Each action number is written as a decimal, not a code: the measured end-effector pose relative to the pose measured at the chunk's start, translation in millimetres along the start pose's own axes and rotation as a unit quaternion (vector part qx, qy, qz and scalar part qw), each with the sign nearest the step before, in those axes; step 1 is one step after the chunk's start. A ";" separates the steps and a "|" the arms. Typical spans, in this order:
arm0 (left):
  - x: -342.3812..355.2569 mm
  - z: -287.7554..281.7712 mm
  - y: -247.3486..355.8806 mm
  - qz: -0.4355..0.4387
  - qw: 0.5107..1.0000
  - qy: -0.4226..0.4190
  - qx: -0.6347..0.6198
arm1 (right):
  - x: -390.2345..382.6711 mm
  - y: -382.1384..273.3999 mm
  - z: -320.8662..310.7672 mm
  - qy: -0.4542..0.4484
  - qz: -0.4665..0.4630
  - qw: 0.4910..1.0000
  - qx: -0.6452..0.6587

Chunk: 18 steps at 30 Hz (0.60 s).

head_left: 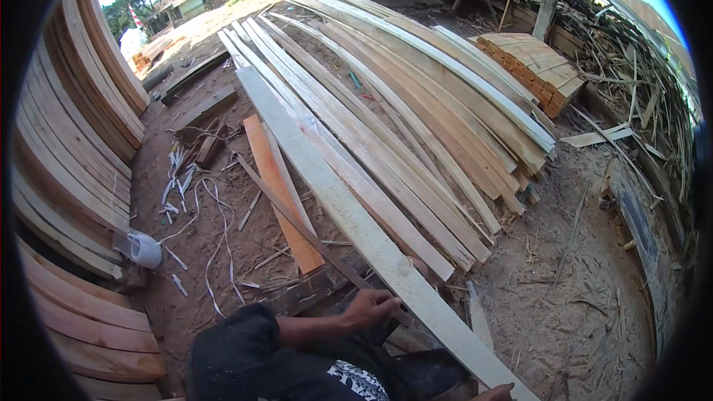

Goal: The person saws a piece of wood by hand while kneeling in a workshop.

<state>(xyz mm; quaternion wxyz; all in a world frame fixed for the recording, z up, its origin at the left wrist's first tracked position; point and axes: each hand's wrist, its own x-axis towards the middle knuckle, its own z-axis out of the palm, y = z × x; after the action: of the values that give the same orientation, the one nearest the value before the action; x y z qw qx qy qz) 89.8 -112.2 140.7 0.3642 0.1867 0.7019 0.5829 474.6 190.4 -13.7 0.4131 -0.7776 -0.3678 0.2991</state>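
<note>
The ground is sandy dirt with bits of straw and wood chips on it. This is an outdoor yard full of wood. A big pile of long thin boards lies spread out in the middle. Curved stacks of planks stand on the left side. A small stack of short boards sits at the back right. An orange board lies flat on the dirt, with white strips near it and a white cup by the planks.

One long pale plank runs from the pile down to the person. The left hand reaches across with a bent arm, and its fingers curl on the left edge of this plank. The right hand is at the bottom edge, touching the plank's near end. Only a bit of it shows, so I cannot tell how open it is.
</note>
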 end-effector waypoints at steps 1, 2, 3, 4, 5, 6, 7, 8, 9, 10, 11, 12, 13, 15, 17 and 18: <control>13.6 -32.6 -12.2 0.007 0.986 0.167 -0.012 | -19.2 -23.5 6.3 -0.029 -0.065 0.997 -0.006; 17.3 -68.3 -18.8 0.030 0.941 0.333 0.057 | -51.2 -48.4 24.3 -0.113 -0.113 0.987 0.021; 30.5 -102.4 -49.3 0.066 0.877 0.463 0.113 | -94.3 -75.4 37.4 -0.207 -0.140 0.967 0.054; 41.6 -135.7 -92.9 0.032 0.793 0.573 0.204 | -149.3 -103.6 48.9 -0.343 -0.127 0.928 0.075; 62.8 -162.6 -137.3 0.000 0.692 0.661 0.291 | -191.4 -105.8 68.6 -0.417 -0.221 0.877 0.084; 77.8 -193.0 -183.8 -0.003 0.682 0.672 0.290 | -256.6 -135.4 67.6 -0.473 -0.364 0.802 -0.004; 86.0 -221.3 -225.0 -0.147 0.719 0.676 0.072 | -301.2 -150.6 69.1 -0.518 -0.472 0.709 -0.078; 110.8 -187.6 -187.5 -0.224 0.765 0.563 -0.219 | -315.1 -148.5 78.9 -0.485 -0.545 0.667 -0.147; 110.1 -164.3 -130.1 -0.350 0.696 0.445 -0.442 | -325.6 -139.5 87.6 -0.440 -0.619 0.618 -0.202; 102.7 -173.6 -143.1 -0.340 0.686 0.460 -0.450 | -343.4 -126.8 94.8 -0.453 -0.627 0.605 -0.191; 104.4 -181.2 -164.5 -0.251 0.730 0.416 -0.481 | -354.3 -111.6 99.9 -0.463 -0.624 0.572 -0.262; 106.2 -187.3 -178.2 -0.161 0.768 0.365 -0.501 | -359.2 -99.8 101.4 -0.468 -0.617 0.536 -0.335; 103.2 -168.6 -153.8 -0.155 0.755 0.360 -0.525 | -349.0 -94.0 98.1 -0.460 -0.619 0.536 -0.343; 75.4 -150.8 -93.5 -0.117 0.779 0.354 -0.505 | -340.2 -102.4 85.3 -0.487 -0.565 0.582 -0.324; 61.2 -151.1 -65.2 -0.091 0.798 0.359 -0.475 | -339.5 -93.8 77.6 -0.519 -0.545 0.598 -0.276; 63.9 -155.8 -51.9 -0.048 0.846 0.382 -0.369 | -338.8 -91.9 75.4 -0.547 -0.522 0.615 -0.227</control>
<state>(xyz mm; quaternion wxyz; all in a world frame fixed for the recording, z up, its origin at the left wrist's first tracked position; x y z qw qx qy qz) -57.8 -187.7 81.0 0.1372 -0.2332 0.5265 0.8060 200.2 -19.6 84.0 0.0325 -0.2163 -0.9252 0.3100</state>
